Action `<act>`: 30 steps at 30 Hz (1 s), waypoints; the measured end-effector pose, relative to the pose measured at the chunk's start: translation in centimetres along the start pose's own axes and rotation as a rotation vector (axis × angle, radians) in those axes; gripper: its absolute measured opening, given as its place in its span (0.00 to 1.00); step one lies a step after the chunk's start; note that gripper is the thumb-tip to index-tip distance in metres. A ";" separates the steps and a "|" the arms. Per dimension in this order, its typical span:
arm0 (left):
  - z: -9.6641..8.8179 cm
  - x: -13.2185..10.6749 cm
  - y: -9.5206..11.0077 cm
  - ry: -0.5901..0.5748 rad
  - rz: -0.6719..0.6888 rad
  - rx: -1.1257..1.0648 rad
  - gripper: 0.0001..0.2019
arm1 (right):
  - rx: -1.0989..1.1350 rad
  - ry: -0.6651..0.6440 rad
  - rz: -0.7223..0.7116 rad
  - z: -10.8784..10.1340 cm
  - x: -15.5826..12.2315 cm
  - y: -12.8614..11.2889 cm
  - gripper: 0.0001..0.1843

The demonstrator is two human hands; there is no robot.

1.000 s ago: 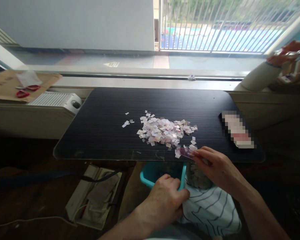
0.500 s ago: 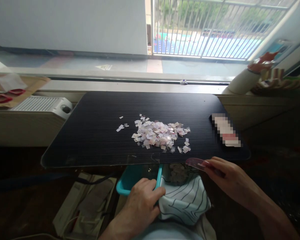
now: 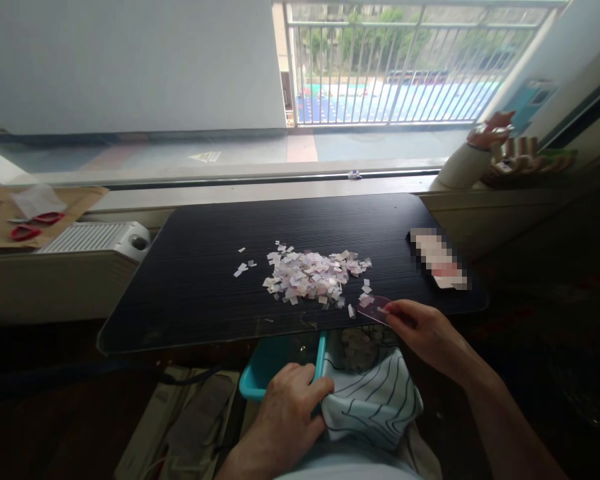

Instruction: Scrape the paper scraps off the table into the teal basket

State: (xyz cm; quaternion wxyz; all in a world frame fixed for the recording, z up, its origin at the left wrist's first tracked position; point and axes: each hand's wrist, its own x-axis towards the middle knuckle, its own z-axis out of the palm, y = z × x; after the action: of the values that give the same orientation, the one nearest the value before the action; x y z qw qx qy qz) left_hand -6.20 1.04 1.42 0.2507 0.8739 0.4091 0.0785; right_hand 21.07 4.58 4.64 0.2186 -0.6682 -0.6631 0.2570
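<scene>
The pile of small flat pieces point(image 3: 307, 275) lies on the dark surface point(image 3: 180, 240), beyond and to the left of the right hand point(image 3: 427, 333), the nearer of the 2 hands; its long axis runs left to right. The pieces look whitish with pink tints, some glossy. The right hand pinches a translucent pink scraper point(image 3: 373, 309); the left hand point(image 3: 294, 400) grips the teal bin point(image 3: 250, 385) by its rim, beside a striped container point(image 3: 365, 407).

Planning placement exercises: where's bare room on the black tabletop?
Bare: left side, past the small pale scraps; behind them, toward the white windowsill; between them and the pixelated oblong object. Crowded: the central heap, and the near-right edge, where the right hand holds a translucent pink piece.
</scene>
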 end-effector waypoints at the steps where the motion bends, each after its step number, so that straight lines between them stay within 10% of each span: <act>1: 0.0 0.0 0.0 -0.002 -0.002 0.000 0.09 | 0.000 0.008 0.010 -0.1 0.0 0.0 0.12; 30: -0.1 0.9 -0.4 -0.026 0.007 -0.029 0.08 | 0.263 -0.079 0.129 1.9 1.3 -0.6 0.13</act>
State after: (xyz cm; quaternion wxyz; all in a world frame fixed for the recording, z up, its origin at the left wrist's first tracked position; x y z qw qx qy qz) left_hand -5.89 1.98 1.30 0.2681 0.8725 0.4017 0.0740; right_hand 19.41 5.76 3.51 0.2607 -0.6645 -0.5875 0.3813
